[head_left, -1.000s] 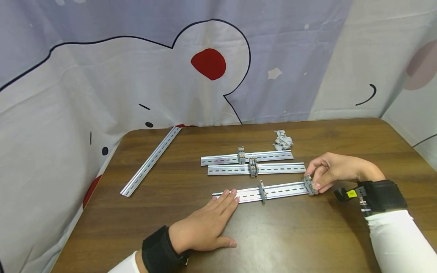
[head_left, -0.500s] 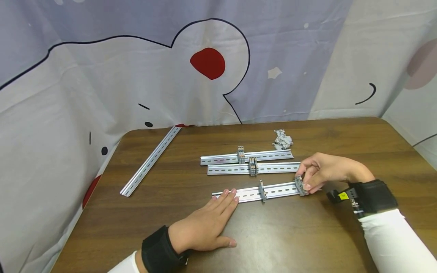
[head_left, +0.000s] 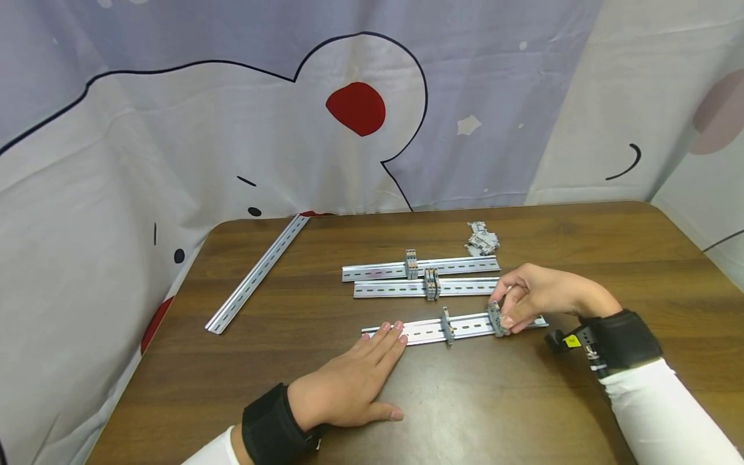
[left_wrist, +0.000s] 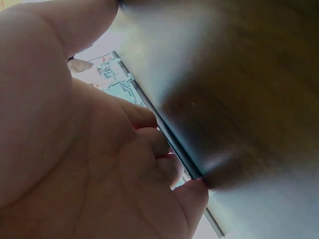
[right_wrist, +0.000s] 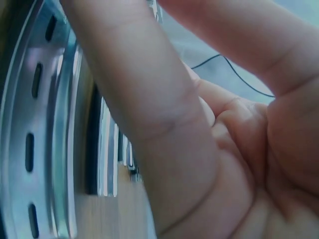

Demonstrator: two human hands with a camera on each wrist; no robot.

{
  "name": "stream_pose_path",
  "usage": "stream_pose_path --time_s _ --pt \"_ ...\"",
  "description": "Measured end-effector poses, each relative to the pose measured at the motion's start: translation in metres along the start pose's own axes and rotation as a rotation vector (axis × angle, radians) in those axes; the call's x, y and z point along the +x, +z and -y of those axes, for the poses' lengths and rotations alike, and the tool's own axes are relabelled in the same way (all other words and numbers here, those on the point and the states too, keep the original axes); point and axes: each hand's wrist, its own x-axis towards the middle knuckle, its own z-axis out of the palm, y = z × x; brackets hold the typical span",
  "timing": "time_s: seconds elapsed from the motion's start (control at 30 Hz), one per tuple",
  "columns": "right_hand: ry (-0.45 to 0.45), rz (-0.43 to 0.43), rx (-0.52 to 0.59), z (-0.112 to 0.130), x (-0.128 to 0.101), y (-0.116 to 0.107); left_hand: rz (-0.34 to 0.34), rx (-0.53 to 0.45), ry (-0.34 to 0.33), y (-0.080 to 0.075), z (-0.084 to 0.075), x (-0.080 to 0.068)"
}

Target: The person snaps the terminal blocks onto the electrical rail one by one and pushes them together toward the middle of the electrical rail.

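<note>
The nearest slotted metal DIN rail (head_left: 427,331) lies across the table. My left hand (head_left: 349,381) rests flat over its left end, fingers straight; in the left wrist view the fingertips press along the rail edge (left_wrist: 172,137). A thin grey terminal block (head_left: 447,325) stands upright on the rail's middle. Right of it, my right hand (head_left: 543,294) pinches another grey terminal block (head_left: 496,319), which sits over the rail a little in from the right end. In the right wrist view the fingers hide that block, and the slotted rail (right_wrist: 30,114) runs alongside.
Behind lie two more rails, the nearer rail (head_left: 389,289) and the farther rail (head_left: 372,273), each carrying a small cluster of terminal blocks. Loose terminal blocks (head_left: 482,241) are heaped at the back. A bare rail (head_left: 256,276) lies slanted at left. A patterned cloth (head_left: 203,142) hangs behind.
My right hand has moved left along the rail with the terminal block, from the right end inward, baring the rail's end. My left hand has stayed in place.
</note>
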Motion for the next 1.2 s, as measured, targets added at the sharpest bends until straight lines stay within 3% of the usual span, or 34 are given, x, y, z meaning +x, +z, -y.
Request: stream_pose_path --time_s 0.73,1.2 --pt "-0.004 -0.061 0.015 0.014 0.018 0.029 0.003 -0.001 0.004 0.001 0.001 0.000" --pt "-0.029 -0.061 0.108 0.016 0.034 0.047 0.013 -0.019 0.001 -0.001 0.001 0.000"
